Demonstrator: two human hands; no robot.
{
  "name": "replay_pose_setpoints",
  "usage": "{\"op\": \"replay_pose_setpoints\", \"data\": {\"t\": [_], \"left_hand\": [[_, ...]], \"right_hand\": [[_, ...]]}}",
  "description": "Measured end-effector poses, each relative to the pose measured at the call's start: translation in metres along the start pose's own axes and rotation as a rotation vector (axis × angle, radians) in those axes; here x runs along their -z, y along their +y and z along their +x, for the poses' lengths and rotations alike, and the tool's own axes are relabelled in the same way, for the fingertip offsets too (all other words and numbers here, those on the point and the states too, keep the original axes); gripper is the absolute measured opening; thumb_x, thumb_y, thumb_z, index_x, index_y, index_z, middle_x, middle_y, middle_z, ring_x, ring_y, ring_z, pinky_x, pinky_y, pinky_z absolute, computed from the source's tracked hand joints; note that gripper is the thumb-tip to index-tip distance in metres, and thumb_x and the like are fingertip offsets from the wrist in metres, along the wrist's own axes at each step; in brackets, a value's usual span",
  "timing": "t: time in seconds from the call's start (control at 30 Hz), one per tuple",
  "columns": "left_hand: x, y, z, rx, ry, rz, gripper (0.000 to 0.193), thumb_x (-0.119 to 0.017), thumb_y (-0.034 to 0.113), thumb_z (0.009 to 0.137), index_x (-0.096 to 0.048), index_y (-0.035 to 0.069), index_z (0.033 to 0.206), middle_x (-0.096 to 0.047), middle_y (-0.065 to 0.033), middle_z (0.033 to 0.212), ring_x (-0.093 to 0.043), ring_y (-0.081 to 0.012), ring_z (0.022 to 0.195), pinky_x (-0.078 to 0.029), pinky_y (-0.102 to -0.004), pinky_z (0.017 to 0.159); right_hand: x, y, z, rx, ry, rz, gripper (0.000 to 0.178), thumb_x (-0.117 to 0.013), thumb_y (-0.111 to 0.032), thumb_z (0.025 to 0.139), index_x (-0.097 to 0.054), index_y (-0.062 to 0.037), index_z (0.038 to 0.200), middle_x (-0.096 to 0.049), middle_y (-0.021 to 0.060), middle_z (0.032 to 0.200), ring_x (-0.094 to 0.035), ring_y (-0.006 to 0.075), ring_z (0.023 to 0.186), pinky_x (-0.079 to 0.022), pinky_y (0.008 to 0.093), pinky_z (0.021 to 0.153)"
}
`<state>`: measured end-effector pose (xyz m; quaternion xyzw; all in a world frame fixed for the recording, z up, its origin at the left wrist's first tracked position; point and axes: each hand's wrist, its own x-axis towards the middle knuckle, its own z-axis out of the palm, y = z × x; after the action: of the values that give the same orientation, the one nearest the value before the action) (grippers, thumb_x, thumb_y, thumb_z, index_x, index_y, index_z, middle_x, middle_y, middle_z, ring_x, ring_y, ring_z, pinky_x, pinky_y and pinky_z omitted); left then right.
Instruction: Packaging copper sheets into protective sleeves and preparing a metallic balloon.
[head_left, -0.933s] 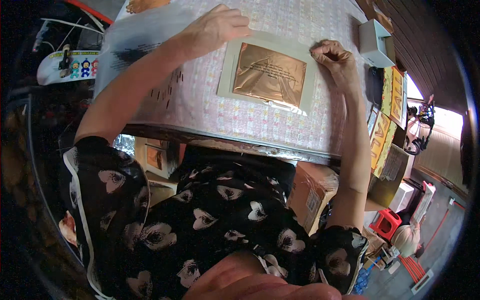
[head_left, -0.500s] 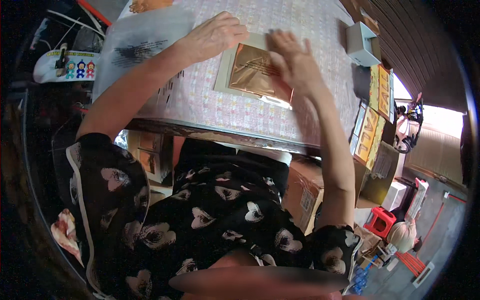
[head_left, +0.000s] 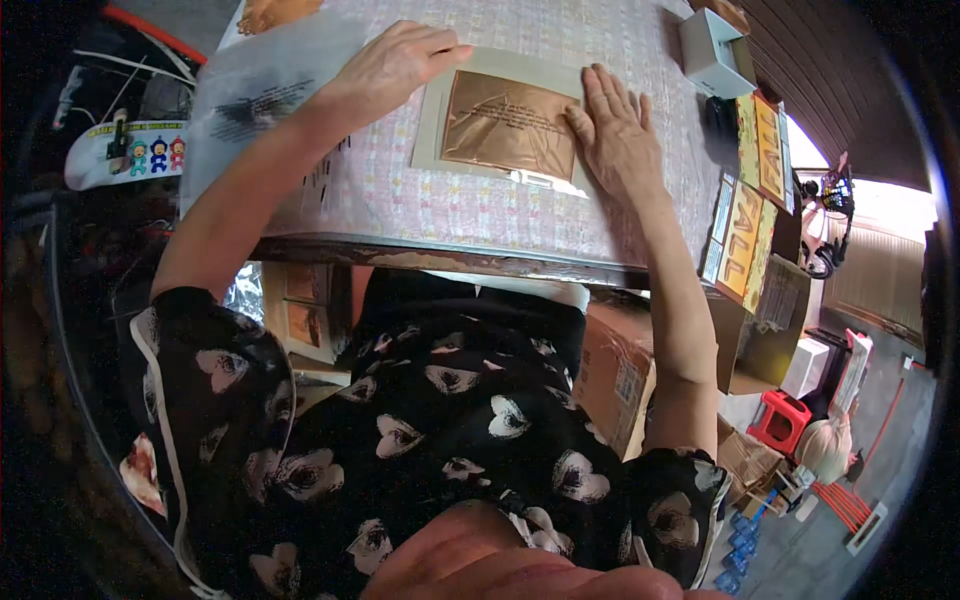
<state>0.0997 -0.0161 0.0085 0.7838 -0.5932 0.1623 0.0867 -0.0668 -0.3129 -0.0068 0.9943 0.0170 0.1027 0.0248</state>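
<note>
Way off to the left of the copper sheet (head_left: 505, 120), past the edge of the table (head_left: 400, 212), a white board (head_left: 125, 165) with little cartoon figures is showing. Nearer the sheet on that same side, some see-through plastic (head_left: 270, 70) with smudgy black print is lying flat. The left hand (head_left: 400, 65) is resting just up and left of the sheet, fingers bunched together, tips sitting at the corner of a pale card (head_left: 433, 125). Can't tell if they're actually pinching it. The sheet itself is lying on that card between both hands, looking kinda wrinkly, with dark print on it. The right hand (head_left: 620, 140) is lying palm down along the sheet's right edge, fingers a bit spread, thumb poking out toward the sheet. Further right and up from the sheet, a white box (head_left: 712, 55) is sitting on the table. Yellow boxes (head_left: 745, 240) are standing well right of the sheet, and a red stool (head_left: 780, 420) is sitting way down and right of it.
</note>
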Motion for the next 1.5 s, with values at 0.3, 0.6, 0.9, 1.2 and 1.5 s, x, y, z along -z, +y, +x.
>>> {"op": "replay_pose_setpoints", "data": {"t": [0.3, 0.6, 0.9, 1.2, 1.5], "left_hand": [[-0.010, -0.016, 0.053, 0.235, -0.044, -0.292, 0.034, -0.063, 0.033, 0.096, -0.071, 0.005, 0.115, -0.072, -0.0171, 0.111, -0.067, -0.0392, 0.104, -0.053, -0.0454, 0.092], [0.006, 0.027, 0.132, 0.418, -0.401, -0.534, 0.057, -0.083, 0.060, 0.077, -0.073, 0.004, 0.084, -0.072, -0.0110, 0.081, -0.068, -0.0255, 0.076, -0.053, -0.0381, 0.073], [0.089, 0.008, 0.074, 0.524, -0.438, -0.762, 0.034, -0.079, 0.037, 0.091, -0.076, 0.003, 0.088, -0.069, -0.0011, 0.076, -0.061, -0.0116, 0.067, -0.049, -0.0302, 0.063], [0.171, 0.043, -0.074, 0.631, -0.112, -1.249, 0.027, -0.074, 0.026, 0.098, -0.078, 0.001, 0.106, -0.072, 0.0030, 0.088, -0.063, -0.0052, 0.076, -0.053, -0.0211, 0.069], [0.173, 0.137, -0.376, 1.466, 0.542, -1.026, 0.024, -0.071, 0.026, 0.098, -0.070, 0.004, 0.108, -0.065, 0.0042, 0.084, -0.057, -0.0043, 0.069, -0.042, -0.0201, 0.055]], "right_hand": [[-0.007, 0.010, 0.000, -0.020, -0.013, 0.107, 0.064, -0.035, -0.050, 0.110, -0.033, -0.0109, 0.161, -0.031, 0.0119, 0.168, -0.026, 0.0260, 0.156, -0.017, 0.0513, 0.126], [-0.011, 0.018, 0.016, -0.370, 0.332, 1.325, 0.054, -0.066, -0.028, 0.103, -0.055, 0.0107, 0.139, -0.072, 0.0158, 0.127, -0.070, 0.0261, 0.109, -0.052, 0.0331, 0.096], [0.051, 0.002, 0.018, -0.454, 0.139, 1.943, 0.010, -0.076, -0.018, 0.095, -0.072, -0.0098, 0.090, -0.068, -0.0043, 0.082, -0.056, 0.0045, 0.068, -0.040, 0.0196, 0.061], [0.100, -0.040, 0.032, -0.261, -0.001, 1.927, 0.015, -0.074, -0.019, 0.097, -0.072, -0.0045, 0.102, -0.072, 0.0021, 0.095, -0.065, 0.0119, 0.088, -0.050, 0.0255, 0.083], [0.124, -0.140, 0.014, 0.205, -0.364, 1.375, 0.035, -0.061, -0.021, 0.106, -0.069, 0.0101, 0.120, -0.075, 0.0152, 0.108, -0.073, 0.0213, 0.100, -0.056, 0.0351, 0.099]]}}
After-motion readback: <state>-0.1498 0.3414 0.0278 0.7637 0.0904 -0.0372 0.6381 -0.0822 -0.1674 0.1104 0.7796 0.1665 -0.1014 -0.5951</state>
